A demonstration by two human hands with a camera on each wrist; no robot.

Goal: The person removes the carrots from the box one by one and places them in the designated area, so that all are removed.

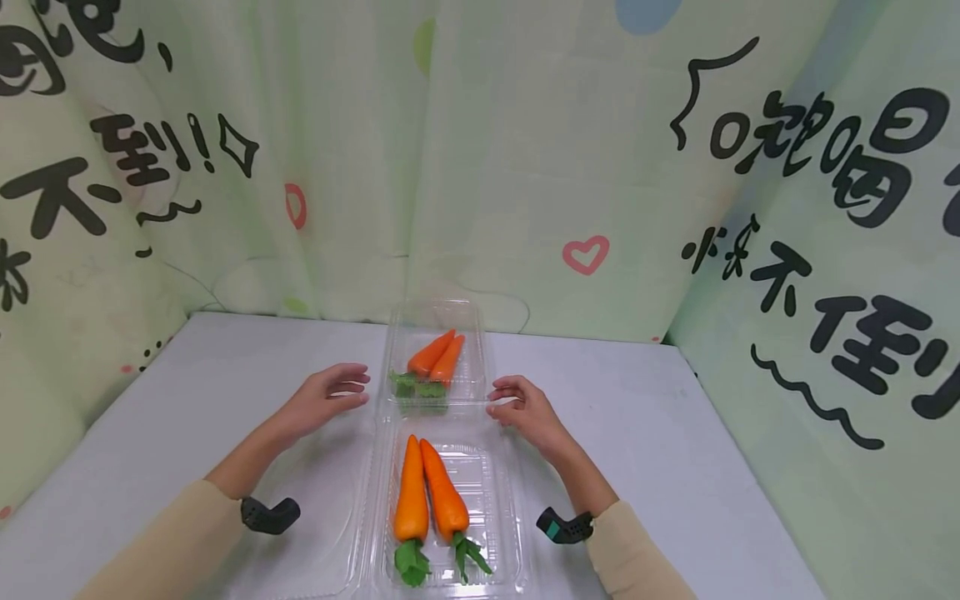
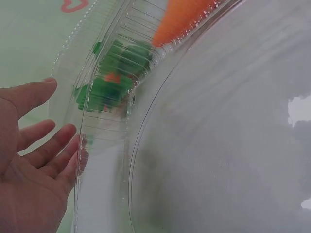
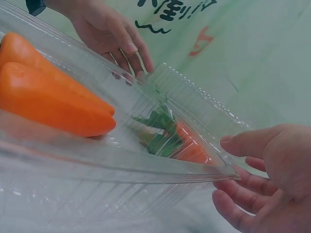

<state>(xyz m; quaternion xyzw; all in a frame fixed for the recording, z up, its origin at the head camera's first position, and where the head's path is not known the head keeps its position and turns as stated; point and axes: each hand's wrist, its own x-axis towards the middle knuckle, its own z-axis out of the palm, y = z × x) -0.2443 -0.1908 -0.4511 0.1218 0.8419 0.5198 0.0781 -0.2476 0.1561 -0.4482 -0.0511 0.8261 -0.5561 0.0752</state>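
Two orange carrots [image 1: 412, 493] with green tops lie side by side in the near clear plastic box [image 1: 504, 500], tips pointing away from me. Beyond it, a second clear box [image 1: 474, 333] contains two more carrots [image 1: 431, 355], their leaves toward the near box. My left hand [image 1: 330, 398], fingers loosely extended, hovers just left of where the boxes meet. On the opposite side, my right hand [image 1: 528, 414] has relaxed, slightly bent fingers. In the right wrist view, its fingers [image 3: 243, 187] are right at the near box's corner, the thumb above it.
A clear lid-like plastic panel [image 1: 315, 533] spreads left of the near box on the white table [image 1: 630, 467]. Pale green curtains [image 1: 510, 150] with dark lettering enclose the back and both sides. Dark wrist devices [image 1: 270, 516] sit at both sleeve cuffs.
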